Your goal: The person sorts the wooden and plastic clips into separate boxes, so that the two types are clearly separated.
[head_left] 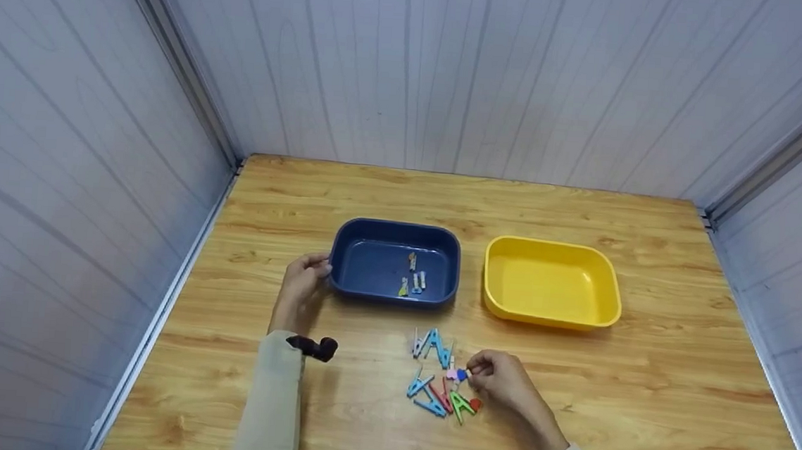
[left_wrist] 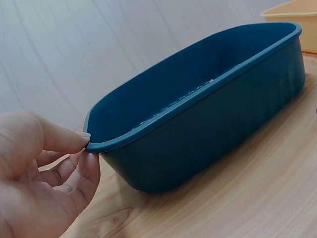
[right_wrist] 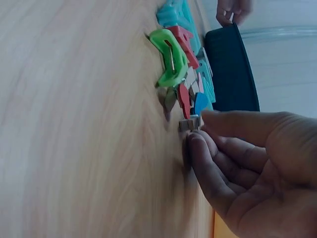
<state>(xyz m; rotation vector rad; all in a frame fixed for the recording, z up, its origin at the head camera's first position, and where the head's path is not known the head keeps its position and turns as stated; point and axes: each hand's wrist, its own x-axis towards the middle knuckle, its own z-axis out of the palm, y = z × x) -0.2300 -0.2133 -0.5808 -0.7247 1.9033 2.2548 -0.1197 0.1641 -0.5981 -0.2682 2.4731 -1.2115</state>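
Note:
My left hand (head_left: 302, 280) pinches the left rim of a dark blue basin (left_wrist: 198, 134) between thumb and fingers. Inside that basin lie several small decorated wooden clips (head_left: 417, 282). Over the pile, my right hand (head_left: 504, 380) pinches the end of a small wooden clip (right_wrist: 189, 123) between thumb and forefinger. A blue shape (head_left: 462, 375) shows at that clip in the head view. Close by lie a red-topped clip (right_wrist: 184, 100), a green plastic clothespin (head_left: 461, 405), a red clothespin (head_left: 440, 398) and several blue clothespins (head_left: 437, 345).
To the right of the blue basin stands a yellow basin (head_left: 550, 319) with no items visible inside. Both sit on a wood-grain table (head_left: 672, 385), which pale panel walls (head_left: 440, 72) enclose at the back and both sides.

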